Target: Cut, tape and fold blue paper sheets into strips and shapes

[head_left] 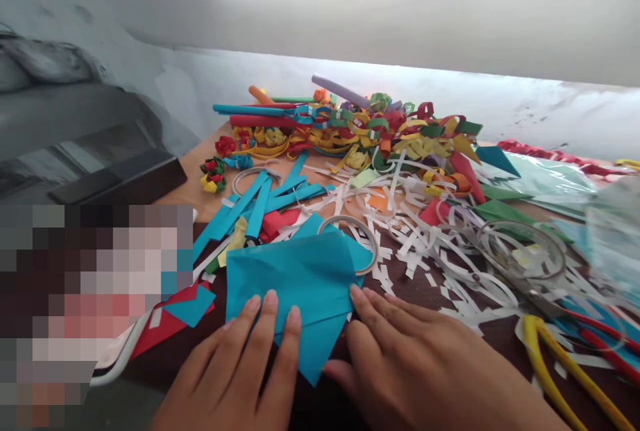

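A sheet of blue paper (295,271), partly folded, lies on the dark tabletop just in front of me. Its lower part narrows to a point between my hands. My left hand (240,364) rests on the paper's near left part with fingers stretched out and slightly spread. At the paper's right edge, my right hand (415,351) lies with fingers extended and the fingertips touching the fold. The thumb is out near the lower point. Partly behind the paper is a roll of clear tape (373,244). Neither hand is wrapped around anything.
Blue paper strips (260,204) and white paper scraps (415,251) spread behind the sheet. Colourful paper chains (350,124) and rolled tubes pile up at the back. At right are yellow-handled scissors (545,357), red-handled scissors (605,344) and another tape roll (525,251). A phone (125,344) stands at left.
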Demonstrator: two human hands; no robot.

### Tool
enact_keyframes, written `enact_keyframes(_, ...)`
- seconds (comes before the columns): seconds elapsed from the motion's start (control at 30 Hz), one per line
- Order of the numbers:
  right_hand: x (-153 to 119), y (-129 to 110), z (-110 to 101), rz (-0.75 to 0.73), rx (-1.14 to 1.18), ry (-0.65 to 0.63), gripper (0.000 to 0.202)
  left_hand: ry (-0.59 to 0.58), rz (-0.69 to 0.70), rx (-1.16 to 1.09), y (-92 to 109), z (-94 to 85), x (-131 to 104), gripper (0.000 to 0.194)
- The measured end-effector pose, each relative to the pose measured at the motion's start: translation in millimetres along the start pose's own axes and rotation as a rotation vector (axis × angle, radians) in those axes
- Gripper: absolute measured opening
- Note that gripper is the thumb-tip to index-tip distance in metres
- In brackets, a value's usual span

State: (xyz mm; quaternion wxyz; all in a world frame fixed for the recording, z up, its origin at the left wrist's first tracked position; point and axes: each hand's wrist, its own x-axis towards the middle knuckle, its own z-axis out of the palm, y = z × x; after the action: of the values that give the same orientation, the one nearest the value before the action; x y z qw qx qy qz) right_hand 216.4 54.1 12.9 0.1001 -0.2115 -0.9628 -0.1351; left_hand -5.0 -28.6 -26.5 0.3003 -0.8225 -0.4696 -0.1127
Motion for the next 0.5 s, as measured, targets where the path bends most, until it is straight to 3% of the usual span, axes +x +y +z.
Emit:
enact_keyframes(0.13, 17, 11, -9, 0.030, 0.112, 0.081, 0.012, -0.023, 0.008, -0.131, -19, -2.4, 10, 0.031)
enact_keyframes(0.23, 29, 18, -8, 0.006, 0.264, 0.129, 0.011, -0.071, 0.065, -0.254, -29, -10.5, 24, 0.034)
enact_keyframes(0.37, 35, 27, -3, 0.031, 0.422, 0.023, 0.011, -0.009, -0.031, -0.361, -34, -20.9, 40, 0.030)
enact_keyframes(0.5, 34, 30, -4, -0.084, 0.405, -0.029, 0.008, -0.034, -0.015, -0.380, -37, -24.2, 43, 0.035)
